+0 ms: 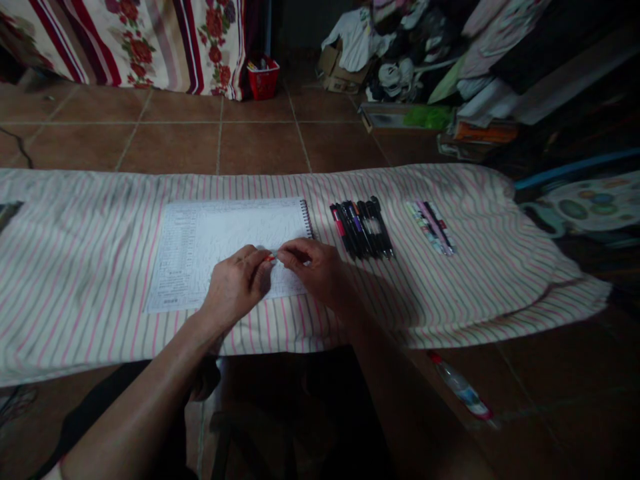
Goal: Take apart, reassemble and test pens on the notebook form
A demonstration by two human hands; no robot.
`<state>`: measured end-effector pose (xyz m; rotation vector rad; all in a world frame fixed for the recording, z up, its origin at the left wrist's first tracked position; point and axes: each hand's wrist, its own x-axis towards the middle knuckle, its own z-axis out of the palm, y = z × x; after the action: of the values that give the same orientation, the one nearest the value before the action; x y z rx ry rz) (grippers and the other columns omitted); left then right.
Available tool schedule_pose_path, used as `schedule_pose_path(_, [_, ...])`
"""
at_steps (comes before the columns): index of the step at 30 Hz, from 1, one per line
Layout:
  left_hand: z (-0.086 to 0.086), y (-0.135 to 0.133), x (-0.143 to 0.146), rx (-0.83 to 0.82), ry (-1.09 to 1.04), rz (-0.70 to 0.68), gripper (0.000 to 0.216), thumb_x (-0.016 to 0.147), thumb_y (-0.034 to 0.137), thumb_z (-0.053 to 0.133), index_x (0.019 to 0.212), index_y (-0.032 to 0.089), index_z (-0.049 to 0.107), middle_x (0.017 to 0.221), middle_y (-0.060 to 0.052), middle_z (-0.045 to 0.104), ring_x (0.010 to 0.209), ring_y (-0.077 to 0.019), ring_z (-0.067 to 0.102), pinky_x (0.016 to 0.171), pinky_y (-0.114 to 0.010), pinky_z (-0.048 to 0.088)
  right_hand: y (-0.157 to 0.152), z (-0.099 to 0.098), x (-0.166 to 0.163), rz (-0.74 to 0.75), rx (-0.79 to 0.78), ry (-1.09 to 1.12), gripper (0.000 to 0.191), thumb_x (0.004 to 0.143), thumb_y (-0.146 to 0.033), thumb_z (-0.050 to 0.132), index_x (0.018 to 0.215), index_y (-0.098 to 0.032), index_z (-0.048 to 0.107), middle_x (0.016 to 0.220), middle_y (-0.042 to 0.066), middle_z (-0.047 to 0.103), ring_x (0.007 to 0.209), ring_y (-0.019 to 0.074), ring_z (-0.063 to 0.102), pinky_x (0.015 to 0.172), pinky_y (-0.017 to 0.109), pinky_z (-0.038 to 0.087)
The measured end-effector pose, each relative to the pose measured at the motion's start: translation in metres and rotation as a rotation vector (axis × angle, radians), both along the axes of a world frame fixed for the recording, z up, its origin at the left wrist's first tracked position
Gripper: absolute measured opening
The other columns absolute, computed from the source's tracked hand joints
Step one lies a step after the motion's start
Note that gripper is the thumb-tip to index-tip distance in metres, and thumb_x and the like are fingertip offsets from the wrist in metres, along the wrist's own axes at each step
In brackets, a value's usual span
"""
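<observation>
My left hand [239,283] and my right hand [316,268] meet over the lower right part of a spiral notebook [220,243] full of scribbled lines. Both hands are closed in a pinch on a small pen [271,257] with a red tip, held between their fingertips. The notebook lies on a pink-and-green striped cloth [75,267] that covers a low board. To the right of the notebook lies a row of several dark pens [361,229]. Further right is a smaller group of light-coloured pens [430,227].
A plastic bottle [463,389] lies on the tiled floor under the board's right end. A red basket [263,77] stands by a floral bedsheet [135,40] at the back. Piled clothes and boxes [400,60] fill the back right.
</observation>
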<state>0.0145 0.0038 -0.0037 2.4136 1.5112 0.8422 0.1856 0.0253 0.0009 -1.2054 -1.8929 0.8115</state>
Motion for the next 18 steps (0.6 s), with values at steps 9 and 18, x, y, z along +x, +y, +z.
schedule_pose_path(9, [0.0015, 0.0016, 0.0006, -0.02, 0.003, 0.042, 0.029, 0.092, 0.028, 0.04, 0.093, 0.014, 0.065, 0.077, -0.006, 0.064, 0.068, -0.0157, 0.061, 0.06, -0.027, 0.049, -0.0011, -0.0013, -0.0014, -0.024, -0.135, 0.178, 0.019, 0.082, -0.032, 0.061, 0.096, -0.021, 0.066, 0.086, 0.001, 0.07, 0.078, 0.0129, 0.065, 0.073, 0.025, 0.051])
schedule_pose_path(18, [0.0007, 0.0008, 0.0011, -0.017, -0.01, 0.014, 0.028, 0.093, 0.027, 0.039, 0.092, 0.014, 0.065, 0.077, -0.006, 0.064, 0.068, -0.0157, 0.061, 0.059, -0.027, 0.048, 0.0006, 0.0012, -0.0011, -0.019, -0.097, 0.112, 0.011, 0.083, -0.027, 0.058, 0.085, -0.019, 0.066, 0.082, 0.002, 0.07, 0.075, 0.0134, 0.065, 0.07, 0.026, 0.05])
